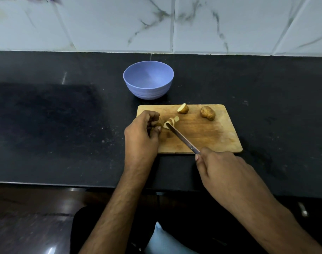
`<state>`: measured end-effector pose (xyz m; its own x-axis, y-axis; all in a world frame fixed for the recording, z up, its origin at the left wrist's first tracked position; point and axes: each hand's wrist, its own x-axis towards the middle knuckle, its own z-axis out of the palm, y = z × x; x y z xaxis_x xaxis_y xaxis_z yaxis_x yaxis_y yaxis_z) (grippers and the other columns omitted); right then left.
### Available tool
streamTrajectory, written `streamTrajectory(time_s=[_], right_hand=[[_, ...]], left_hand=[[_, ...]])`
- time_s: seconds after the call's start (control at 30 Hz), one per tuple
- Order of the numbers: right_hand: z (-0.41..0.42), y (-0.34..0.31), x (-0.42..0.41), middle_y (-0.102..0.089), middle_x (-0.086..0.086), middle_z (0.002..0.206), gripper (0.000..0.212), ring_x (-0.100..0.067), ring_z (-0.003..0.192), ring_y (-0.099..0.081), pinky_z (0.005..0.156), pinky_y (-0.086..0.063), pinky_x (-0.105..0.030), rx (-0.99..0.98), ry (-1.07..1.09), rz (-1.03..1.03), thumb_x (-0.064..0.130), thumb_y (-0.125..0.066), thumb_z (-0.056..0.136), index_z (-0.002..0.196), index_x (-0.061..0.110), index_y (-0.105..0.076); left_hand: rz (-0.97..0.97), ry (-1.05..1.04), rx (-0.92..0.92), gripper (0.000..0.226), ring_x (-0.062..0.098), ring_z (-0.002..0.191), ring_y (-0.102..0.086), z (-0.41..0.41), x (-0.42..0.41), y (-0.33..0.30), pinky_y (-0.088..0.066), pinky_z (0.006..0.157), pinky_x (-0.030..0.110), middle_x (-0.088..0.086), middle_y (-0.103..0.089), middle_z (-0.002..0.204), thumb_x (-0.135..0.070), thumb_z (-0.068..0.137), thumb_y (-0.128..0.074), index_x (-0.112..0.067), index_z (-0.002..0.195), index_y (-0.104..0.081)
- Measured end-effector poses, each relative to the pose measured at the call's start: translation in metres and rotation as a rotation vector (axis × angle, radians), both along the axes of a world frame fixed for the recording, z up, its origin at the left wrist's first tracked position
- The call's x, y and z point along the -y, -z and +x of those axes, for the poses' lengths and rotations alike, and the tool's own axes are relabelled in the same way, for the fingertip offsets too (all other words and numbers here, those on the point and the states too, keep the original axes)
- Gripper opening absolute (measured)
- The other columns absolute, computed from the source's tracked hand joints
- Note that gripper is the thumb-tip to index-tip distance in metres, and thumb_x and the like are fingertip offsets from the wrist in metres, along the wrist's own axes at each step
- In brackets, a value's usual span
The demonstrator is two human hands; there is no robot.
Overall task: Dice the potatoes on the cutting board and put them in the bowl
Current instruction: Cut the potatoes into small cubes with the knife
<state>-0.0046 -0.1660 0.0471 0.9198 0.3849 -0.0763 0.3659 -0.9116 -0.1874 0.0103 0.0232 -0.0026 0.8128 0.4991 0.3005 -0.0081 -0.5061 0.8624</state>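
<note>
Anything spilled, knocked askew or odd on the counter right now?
Nothing stands out. The bowl stands upright and empty behind the cutting board; the potato pieces, potato half and whole potato all lie on the board.

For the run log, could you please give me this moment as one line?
left hand: holds potato piece | right hand: slicing with knife | whole potato, half potato on cutting board | bowl: empty
</note>
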Motion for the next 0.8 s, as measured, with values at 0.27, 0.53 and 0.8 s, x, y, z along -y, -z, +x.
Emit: streamTrajectory(time_s=[0.27,0.53,0.8], right_hand=[[0.014,0.004,0.002,-0.053,0.008,0.069,0.032,-0.004,0.055,-0.050,0.048,-0.035,-0.023,0.020,0.027,0.000,0.043,-0.029,0.106,0.106,0.027,-0.057],[0.015,0.001,0.009,-0.053,0.008,0.068,0.028,-0.006,0.055,-0.053,0.047,-0.036,-0.023,0.008,0.053,0.033,0.045,-0.031,0.105,0.100,0.030,-0.054],[0.013,0.007,0.016,-0.056,0.007,0.068,0.029,-0.008,0.055,-0.056,0.049,-0.041,-0.023,0.015,0.055,0.069,0.046,-0.030,0.105,0.106,0.032,-0.055]], left_hand=[[-0.003,0.050,0.012,0.032,-0.007,0.092,-0.066,0.000,0.002,-0.003,-0.050,0.080,0.007,-0.011,-0.070,0.102,0.006,0.088,-0.067,-0.016,0.110,-0.070],[0.068,0.086,0.005,0.032,-0.005,0.096,-0.065,0.001,0.002,-0.004,-0.052,0.087,0.012,-0.012,-0.070,0.098,0.005,0.092,-0.061,-0.017,0.115,-0.068],[0.052,0.151,0.011,0.037,0.001,0.097,-0.068,-0.001,0.003,-0.005,-0.054,0.086,0.017,-0.009,-0.070,0.103,0.007,0.090,-0.060,-0.020,0.114,-0.066]])
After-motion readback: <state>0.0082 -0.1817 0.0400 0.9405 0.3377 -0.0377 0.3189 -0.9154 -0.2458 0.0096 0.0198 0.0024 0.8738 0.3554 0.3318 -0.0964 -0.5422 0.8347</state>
